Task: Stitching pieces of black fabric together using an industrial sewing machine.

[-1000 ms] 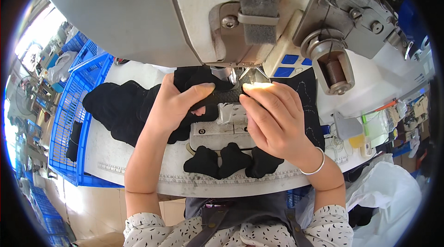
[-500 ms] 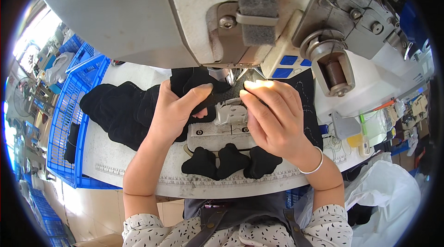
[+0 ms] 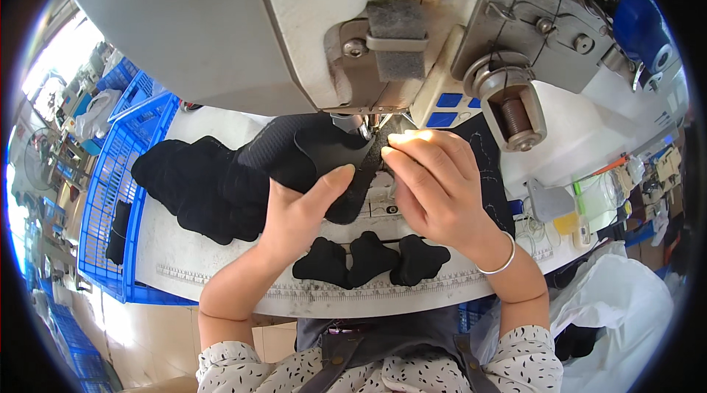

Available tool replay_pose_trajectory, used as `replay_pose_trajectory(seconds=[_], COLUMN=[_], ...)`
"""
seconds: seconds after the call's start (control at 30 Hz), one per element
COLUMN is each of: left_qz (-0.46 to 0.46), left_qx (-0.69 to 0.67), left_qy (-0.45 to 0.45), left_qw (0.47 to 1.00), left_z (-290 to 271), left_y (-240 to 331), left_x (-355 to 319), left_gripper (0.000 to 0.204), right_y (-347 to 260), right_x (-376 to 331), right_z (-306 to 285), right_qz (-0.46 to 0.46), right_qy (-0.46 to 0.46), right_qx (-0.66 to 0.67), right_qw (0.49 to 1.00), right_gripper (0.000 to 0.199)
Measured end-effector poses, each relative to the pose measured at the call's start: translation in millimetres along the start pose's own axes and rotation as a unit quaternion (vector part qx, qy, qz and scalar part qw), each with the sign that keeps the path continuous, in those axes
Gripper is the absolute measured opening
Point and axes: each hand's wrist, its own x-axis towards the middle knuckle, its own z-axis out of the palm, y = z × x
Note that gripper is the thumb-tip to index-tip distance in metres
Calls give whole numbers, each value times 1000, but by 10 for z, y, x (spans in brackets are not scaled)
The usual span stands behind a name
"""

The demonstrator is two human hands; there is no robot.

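Note:
A piece of black fabric (image 3: 320, 154) lies under the needle area of a sewing machine (image 3: 362, 125). My left hand (image 3: 300, 210) grips its near edge, thumb on top and the other fingers hidden beneath. On the other side of the needle, my right hand (image 3: 440, 185) pinches the fabric's dark strip between thumb and fingertips. The needle's tip is too small to make out. A heap of black fabric pieces (image 3: 195, 187) sits left of my left hand. Several small black padded pieces (image 3: 372, 258) lie in a row at the table's near edge.
A blue plastic basket (image 3: 110, 246) stands against the table's left side. A printed ruler strip (image 3: 294, 291) runs along the front edge. Black cloth with pale stitching (image 3: 482, 157) lies right of the needle. A white plastic bag (image 3: 611, 305) bulges at lower right.
My left hand has moved slightly right and nearer to me, turning the fabric so more of its smooth face shows. The machine's metal base plate is now mostly covered. My right hand stays nearly still.

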Motion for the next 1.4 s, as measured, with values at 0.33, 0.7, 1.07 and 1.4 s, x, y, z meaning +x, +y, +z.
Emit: replay_pose_trajectory(seconds=[0.33, 0.7, 1.07, 1.4], left_qz=[-58, -2, -141, -152], left_qx=[-85, -42, 54, 21], left_qy=[1, 3, -26, -44], left_qw=[995, 999, 988, 987], left_z=[3, 46, -125, 25], left_y=[-90, -121, 145, 86], left_x=[15, -79, -106, -229], left_gripper=[14, 14, 19, 12], right_y=[-11, 2, -88, -25], right_x=[11, -11, -41, -24], right_z=[3, -16, 17, -59], right_qz=[-15, -14, -77, -66], right_qy=[-5, -9, 11, 26], right_qx=[-13, -11, 8, -12], right_qw=[1000, 1000, 997, 997], right_gripper=[31, 30, 35, 17])
